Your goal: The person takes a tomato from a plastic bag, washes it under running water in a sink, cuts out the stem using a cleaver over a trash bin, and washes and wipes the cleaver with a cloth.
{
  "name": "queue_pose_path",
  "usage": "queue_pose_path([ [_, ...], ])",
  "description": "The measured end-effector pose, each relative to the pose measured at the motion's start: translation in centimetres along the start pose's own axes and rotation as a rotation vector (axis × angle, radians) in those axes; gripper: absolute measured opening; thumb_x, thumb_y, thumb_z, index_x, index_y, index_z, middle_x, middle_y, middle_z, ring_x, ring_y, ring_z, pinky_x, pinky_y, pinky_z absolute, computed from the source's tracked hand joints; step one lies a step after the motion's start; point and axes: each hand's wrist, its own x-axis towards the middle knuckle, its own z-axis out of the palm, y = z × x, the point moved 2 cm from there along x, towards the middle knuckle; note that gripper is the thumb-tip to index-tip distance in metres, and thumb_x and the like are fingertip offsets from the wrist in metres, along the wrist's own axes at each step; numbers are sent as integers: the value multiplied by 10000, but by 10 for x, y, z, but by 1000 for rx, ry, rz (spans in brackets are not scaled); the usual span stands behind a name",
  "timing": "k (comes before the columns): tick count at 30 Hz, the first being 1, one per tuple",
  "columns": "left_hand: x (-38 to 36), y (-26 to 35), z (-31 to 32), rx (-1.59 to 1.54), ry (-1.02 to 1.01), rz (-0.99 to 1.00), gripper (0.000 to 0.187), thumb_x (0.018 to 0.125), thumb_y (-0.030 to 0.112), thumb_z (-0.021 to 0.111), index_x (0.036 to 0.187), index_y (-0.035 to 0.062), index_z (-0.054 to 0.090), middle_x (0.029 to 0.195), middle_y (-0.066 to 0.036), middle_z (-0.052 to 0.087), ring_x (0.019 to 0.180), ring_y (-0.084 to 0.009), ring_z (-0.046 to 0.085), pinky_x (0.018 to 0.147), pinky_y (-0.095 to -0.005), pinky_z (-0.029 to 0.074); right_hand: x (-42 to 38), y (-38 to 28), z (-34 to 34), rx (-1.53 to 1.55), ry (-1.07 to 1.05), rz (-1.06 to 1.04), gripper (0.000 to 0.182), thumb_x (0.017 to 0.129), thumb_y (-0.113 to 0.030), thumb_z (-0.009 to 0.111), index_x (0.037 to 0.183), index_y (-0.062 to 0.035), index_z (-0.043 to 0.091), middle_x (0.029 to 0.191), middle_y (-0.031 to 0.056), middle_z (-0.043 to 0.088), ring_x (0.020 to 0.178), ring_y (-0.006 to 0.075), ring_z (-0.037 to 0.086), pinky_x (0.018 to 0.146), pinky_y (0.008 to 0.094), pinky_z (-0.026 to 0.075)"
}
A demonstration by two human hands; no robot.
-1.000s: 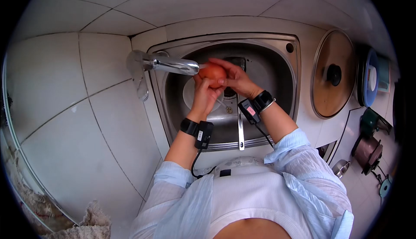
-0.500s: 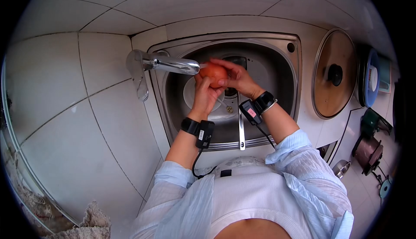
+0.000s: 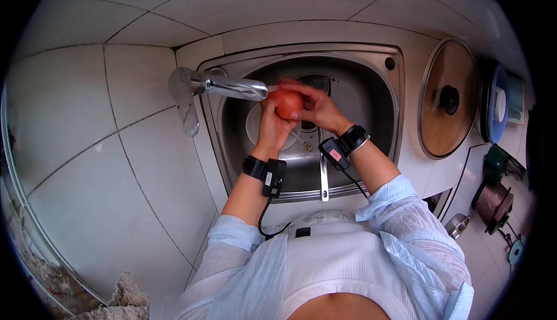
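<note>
A round red-orange tomato (image 3: 288,104) is held between both hands over the sink, just beside the tip of the chrome faucet (image 3: 238,88). My left hand (image 3: 272,127) cups it from the left and below. On its right side, my right hand (image 3: 318,106) curves its fingers over the top, with the thumb against the front. Under the hands, a white bowl (image 3: 253,125) lies in the metal sink (image 3: 362,140), partly hidden. A utensil with a long metal handle (image 3: 324,175) leans across the sink's front edge.
Right of the sink lies a glass lid (image 3: 432,111) with a black knob. Beyond it are a blue basin (image 3: 497,111), a brownish pot (image 3: 493,204) and a small metal pan (image 3: 457,225). Tiled wall (image 3: 81,163) stands at the left.
The tomato has turned slightly between the hands. My left fingers have shifted to its left side, and my right hand has moved a little down around it.
</note>
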Motion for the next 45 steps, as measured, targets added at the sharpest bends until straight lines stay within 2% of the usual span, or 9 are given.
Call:
queue_pose_path([
  [2,3,-1,-1,-18,17,-16,320,857,186,476,1175,178,438,1216,-92,465,1116,-262,490,879,-429,475,-1,1,0,-119,-9,-31,625,714,-50,723,1288,-77,479,1419,88,343,1268,223,381,1047,349,331],
  [10,0,-2,0,33,15,18,334,860,240,508,1178,170,435,1208,-88,474,1102,-258,500,869,-402,475,-3,2,2,157,24,13,611,716,-22,710,1282,-83,488,1429,82,328,1276,214,371,1058,347,317],
  [14,7,-4,-9,-68,40,-62,386,826,145,480,1200,203,403,1241,-96,430,1123,-272,483,870,-416,476,-4,4,4,119,21,8,608,721,-27,708,1283,-85,486,1432,79,324,1276,213,370,1061,342,309],
  [25,-3,-5,-1,115,-36,66,430,850,88,448,1235,246,341,1277,-104,369,1152,-275,462,880,-411,480,-5,9,-1,284,35,102,628,827,-218,657,1368,-89,366,1329,85,444,1211,197,428,1027,323,336],
  [28,2,-5,3,200,-2,119,335,903,205,489,1204,231,346,1239,-102,403,1091,-252,504,809,-355,516,-2,0,7,157,71,83,523,884,-241,581,1346,-88,391,1308,88,456,1188,186,440,1008,301,345],
  [30,6,-4,5,343,194,84,310,927,342,492,1166,207,349,1166,-114,458,916,-223,586,661,-290,542,2,6,11,100,137,61,453,906,-243,540,1312,-82,417,1274,92,476,1161,180,456,988,292,361],
  [35,12,-12,1,392,290,94,332,930,388,475,1151,176,346,1091,-133,498,700,-187,608,520,-243,524,11,28,15,20,396,59,293,948,-225,441,1168,-38,494,1129,111,541,1028,182,521,915,289,423],
  [40,4,-20,-3,451,162,262,473,917,369,507,1249,106,298,1046,-160,528,564,-187,608,467,-243,518,12,31,4,757,287,263,412,974,-363,356,1179,-24,470,1162,146,529,1023,249,551,879,344,469],
  [45,-2,-10,5,554,125,251,384,921,340,498,1187,104,353,1027,-149,525,542,-172,584,445,-232,505,8,27,8,937,305,418,418,967,-380,379,1176,-31,470,1148,138,529,989,261,552,873,356,472],
])
